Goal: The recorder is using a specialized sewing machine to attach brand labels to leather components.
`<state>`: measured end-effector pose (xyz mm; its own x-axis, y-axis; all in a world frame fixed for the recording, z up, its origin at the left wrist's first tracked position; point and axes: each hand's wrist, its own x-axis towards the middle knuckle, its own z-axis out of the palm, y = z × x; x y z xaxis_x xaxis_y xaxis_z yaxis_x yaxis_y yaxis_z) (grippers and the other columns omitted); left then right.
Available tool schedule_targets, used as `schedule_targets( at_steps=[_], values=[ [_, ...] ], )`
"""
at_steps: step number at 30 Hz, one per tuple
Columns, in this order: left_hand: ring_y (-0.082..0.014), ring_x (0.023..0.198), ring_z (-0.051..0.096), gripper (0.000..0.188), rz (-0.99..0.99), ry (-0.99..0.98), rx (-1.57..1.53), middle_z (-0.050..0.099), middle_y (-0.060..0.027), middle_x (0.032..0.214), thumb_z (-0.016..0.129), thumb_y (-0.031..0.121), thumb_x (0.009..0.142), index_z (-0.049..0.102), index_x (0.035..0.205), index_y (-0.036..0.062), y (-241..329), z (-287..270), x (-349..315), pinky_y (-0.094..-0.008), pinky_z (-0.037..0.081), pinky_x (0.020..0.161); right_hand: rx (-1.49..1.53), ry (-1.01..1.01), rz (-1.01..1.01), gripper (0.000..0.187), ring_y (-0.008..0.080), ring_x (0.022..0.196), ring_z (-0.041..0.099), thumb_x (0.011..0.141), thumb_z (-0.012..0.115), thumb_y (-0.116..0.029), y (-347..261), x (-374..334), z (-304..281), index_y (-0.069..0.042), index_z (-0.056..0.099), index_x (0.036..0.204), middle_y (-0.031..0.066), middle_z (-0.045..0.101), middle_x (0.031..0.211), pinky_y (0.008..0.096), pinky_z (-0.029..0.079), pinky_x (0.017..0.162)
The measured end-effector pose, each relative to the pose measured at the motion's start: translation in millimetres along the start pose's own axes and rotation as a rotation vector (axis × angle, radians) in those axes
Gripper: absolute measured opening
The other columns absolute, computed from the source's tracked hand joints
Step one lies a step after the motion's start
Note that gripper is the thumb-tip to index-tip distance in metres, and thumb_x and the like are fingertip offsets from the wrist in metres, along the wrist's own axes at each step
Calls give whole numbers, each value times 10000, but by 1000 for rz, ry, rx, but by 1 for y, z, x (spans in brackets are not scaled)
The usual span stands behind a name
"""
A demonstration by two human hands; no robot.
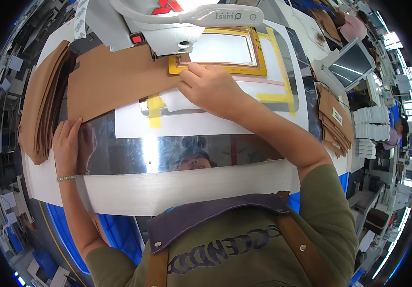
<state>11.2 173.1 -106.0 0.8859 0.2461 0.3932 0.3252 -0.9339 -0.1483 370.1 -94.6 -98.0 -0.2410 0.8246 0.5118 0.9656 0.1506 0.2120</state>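
Observation:
A flat brown panel point(119, 81), cloth or leather by its look, lies slantwise across the work surface under the white sewing machine head point(155, 33). With the fingertips of my left hand point(66, 143) I pinch its near left corner. My right hand point(210, 91) is closed at the panel's right end, beside the near left corner of a yellow frame point(261, 67). Its fingers partly hide that end, where the panel meets the frame. The frame has a rectangular opening and rests on a white sheet point(134, 125) with yellow tape strips.
A thick stack of folded brown pieces point(43, 103) stands at the left. More brown pieces point(335, 119) lie at the right, near a tilted screen point(349, 64). A shiny metal plate point(167, 155) runs along the table's near side. Other people work at the far right.

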Motion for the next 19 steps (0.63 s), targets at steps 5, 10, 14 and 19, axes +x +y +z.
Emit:
schedule_targets(
  at_steps=[5,10,14,19],
  values=[
    [-306,971,682,234,66,81,-14,708,-114,1043,686,-24,834,716,1067,-17,7,22,41,-407,571,821,-39,-70,36,96,186,872,629,771,705,-92,20,-28,-19,-91,638,840,22,601,886,309,560,701],
    [-286,930,682,227,247,130,-155,696,-101,1002,704,8,810,714,1036,-10,39,37,94,-387,562,799,-90,-187,85,80,201,918,660,781,697,-84,51,-73,-48,-85,640,837,37,627,915,329,567,690],
    [-273,935,681,230,382,183,-211,691,-91,987,702,14,802,720,1031,7,69,51,140,-379,557,802,-155,-297,132,73,208,918,665,781,697,-75,79,-118,-71,-77,643,830,37,640,926,333,571,687],
    [-288,963,682,325,453,154,-231,701,-99,1060,702,-8,802,729,1120,49,102,59,170,-381,562,812,-320,-261,255,117,222,931,673,760,702,-26,108,-153,-84,-65,682,868,49,653,939,344,588,710]
  ],
)
